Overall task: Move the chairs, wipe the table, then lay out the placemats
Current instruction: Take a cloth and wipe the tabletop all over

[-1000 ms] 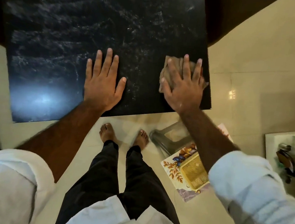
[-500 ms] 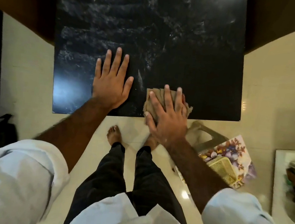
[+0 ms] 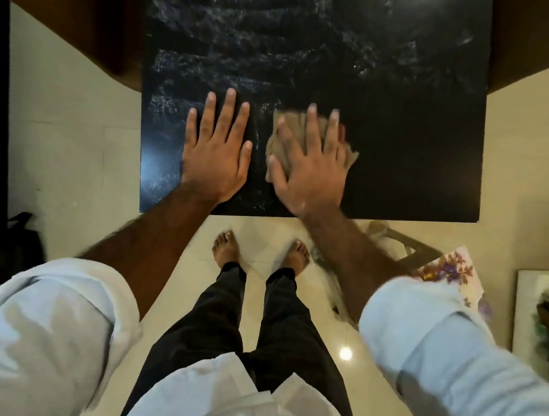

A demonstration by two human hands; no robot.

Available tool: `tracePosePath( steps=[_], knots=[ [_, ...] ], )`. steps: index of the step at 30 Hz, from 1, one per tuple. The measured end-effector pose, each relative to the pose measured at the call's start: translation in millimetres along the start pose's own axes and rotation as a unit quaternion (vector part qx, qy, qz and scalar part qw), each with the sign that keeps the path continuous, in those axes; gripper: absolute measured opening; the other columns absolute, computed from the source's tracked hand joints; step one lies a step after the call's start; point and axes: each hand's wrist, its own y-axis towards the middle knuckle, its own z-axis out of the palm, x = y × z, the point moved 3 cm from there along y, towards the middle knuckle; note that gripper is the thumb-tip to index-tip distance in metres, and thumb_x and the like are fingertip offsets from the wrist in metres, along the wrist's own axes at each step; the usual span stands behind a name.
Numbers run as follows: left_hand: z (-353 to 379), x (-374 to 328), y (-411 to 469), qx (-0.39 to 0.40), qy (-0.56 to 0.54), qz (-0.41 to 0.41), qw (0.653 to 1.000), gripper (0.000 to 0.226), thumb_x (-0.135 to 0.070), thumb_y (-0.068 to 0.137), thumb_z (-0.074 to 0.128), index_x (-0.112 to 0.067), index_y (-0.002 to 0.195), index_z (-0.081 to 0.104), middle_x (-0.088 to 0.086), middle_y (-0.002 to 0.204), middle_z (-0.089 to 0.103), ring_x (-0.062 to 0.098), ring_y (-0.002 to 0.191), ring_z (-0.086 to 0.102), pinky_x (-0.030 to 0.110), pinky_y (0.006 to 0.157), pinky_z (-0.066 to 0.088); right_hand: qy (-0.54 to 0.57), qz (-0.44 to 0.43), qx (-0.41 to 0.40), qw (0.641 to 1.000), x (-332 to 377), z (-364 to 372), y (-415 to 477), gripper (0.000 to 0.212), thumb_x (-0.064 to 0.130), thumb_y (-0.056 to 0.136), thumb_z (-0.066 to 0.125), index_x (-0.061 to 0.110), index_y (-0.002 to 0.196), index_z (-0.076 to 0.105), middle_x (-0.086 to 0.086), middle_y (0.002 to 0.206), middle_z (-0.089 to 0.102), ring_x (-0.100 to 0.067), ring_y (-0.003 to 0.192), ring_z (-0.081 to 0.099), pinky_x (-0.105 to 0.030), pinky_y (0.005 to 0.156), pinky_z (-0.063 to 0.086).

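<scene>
A black marble-look table fills the upper middle of the view, with wet streaks across its left and far parts. My left hand lies flat on it near the front edge, fingers spread, holding nothing. Just to its right, my right hand presses a crumpled beige cloth flat against the tabletop; the cloth shows past the fingers on the left and right. A floral placemat lies low at the right, partly hidden by my right sleeve.
My bare feet stand on the cream tiled floor just in front of the table. A grey plastic stool sits under the placemat at right. A dark bag is at the left, a white-framed object at the right edge.
My right hand slid the cloth leftward from the table's right edge to beside my left hand, first toward the front edge, then slightly away from it. My left hand stayed flat.
</scene>
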Motion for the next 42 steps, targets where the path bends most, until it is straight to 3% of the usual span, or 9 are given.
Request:
tracePosePath(
  steps=[6,9,13,18,25,28,35,38,42],
  knots=[
    [-6.3,37.8,0.6,-0.002,0.007,-0.005,1.0,0.073,-0.059,0.114,0.012,-0.025,0.178,0.001,0.006,0.186,-0.006,0.035,0.172,-0.003,0.063,0.136,0.009,0.003,0.008,0.039,0.999,8.0,17.0,-97.4,0.075,0.078,0.105,0.033,0.049,0.173,0.018,-0.002,0.185,0.002,-0.039,0.17,-0.004,-0.062,0.129,0.018],
    [-6.0,44.0,-1.9,-0.001,0.003,0.013,1.0,0.074,-0.059,0.114,0.012,-0.024,0.178,0.0,0.007,0.186,-0.007,0.035,0.171,-0.004,0.062,0.137,0.008,0.005,0.057,0.04,0.998,-8.1,9.6,-58.6,0.075,0.076,0.106,0.028,0.051,0.173,0.008,-0.002,0.185,-0.005,-0.041,0.169,-0.008,-0.068,0.129,0.017],
    [-4.5,45.7,-2.4,-0.003,-0.005,0.015,1.0,0.074,-0.058,0.114,0.014,-0.022,0.178,0.001,0.007,0.186,-0.006,0.035,0.171,-0.003,0.062,0.137,0.009,0.031,0.112,0.002,0.993,-17.4,-5.1,30.2,0.074,0.076,0.105,0.025,0.051,0.173,0.009,-0.004,0.185,-0.002,-0.045,0.169,-0.008,-0.073,0.129,0.018],
    [-2.4,48.8,-3.9,-0.009,-0.009,0.014,1.0,0.074,-0.055,0.115,0.015,-0.019,0.177,0.002,0.007,0.186,-0.005,0.033,0.172,-0.003,0.06,0.137,0.009,0.004,0.08,-0.021,0.997,29.4,-4.5,72.3,0.074,0.075,0.104,0.024,0.048,0.173,0.015,-0.007,0.185,0.004,-0.044,0.169,-0.001,-0.067,0.131,0.018],
    [-4.8,58.6,-2.9,-0.012,-0.01,0.038,0.999,0.072,-0.051,0.116,0.02,-0.018,0.177,0.002,0.007,0.186,-0.004,0.031,0.172,-0.002,0.055,0.138,0.009,0.006,0.005,-0.006,1.0,75.3,16.9,-32.0,0.072,0.072,0.108,0.033,0.047,0.173,0.02,-0.004,0.185,0.003,-0.041,0.17,-0.002,-0.064,0.133,0.015],
    [-4.8,61.8,-1.9,-0.005,-0.007,0.041,0.999,0.071,-0.05,0.117,0.019,-0.017,0.177,0.002,0.007,0.186,-0.005,0.03,0.172,-0.003,0.054,0.138,0.009,0.002,-0.004,-0.003,1.0,72.1,22.5,-62.6,0.072,0.074,0.107,0.035,0.046,0.173,0.023,-0.003,0.185,0.005,-0.039,0.17,-0.001,-0.064,0.13,0.023],
    [-8.5,79.5,-5.7,-0.002,-0.021,0.023,1.0,0.072,-0.05,0.116,0.019,-0.016,0.177,0.005,0.007,0.186,-0.003,0.032,0.172,-0.003,0.056,0.138,0.008,0.004,0.073,-0.032,0.997,57.4,7.2,28.9,0.075,0.072,0.106,0.032,0.044,0.174,0.019,-0.009,0.185,0.008,-0.045,0.169,0.002,-0.064,0.13,0.022],
    [-8.7,95.9,-9.4,0.008,-0.013,0.009,1.0,0.073,-0.051,0.115,0.017,-0.016,0.177,0.002,0.008,0.186,-0.006,0.032,0.172,-0.005,0.056,0.138,0.007,-0.006,0.057,-0.046,0.997,82.7,5.8,49.9,0.074,0.072,0.105,0.031,0.043,0.173,0.023,-0.009,0.184,0.011,-0.044,0.169,0.005,-0.062,0.13,0.02],
    [-10.5,100.5,-10.7,0.009,-0.014,0.027,0.999,0.071,-0.049,0.116,0.017,-0.016,0.177,0.002,0.008,0.186,-0.006,0.031,0.172,-0.005,0.054,0.139,0.007,0.0,-0.018,-0.024,1.0,113.8,12.8,7.3,0.074,0.071,0.107,0.033,0.044,0.174,0.021,-0.008,0.185,0.006,-0.044,0.169,0.002,-0.063,0.132,0.013]
  ],
)
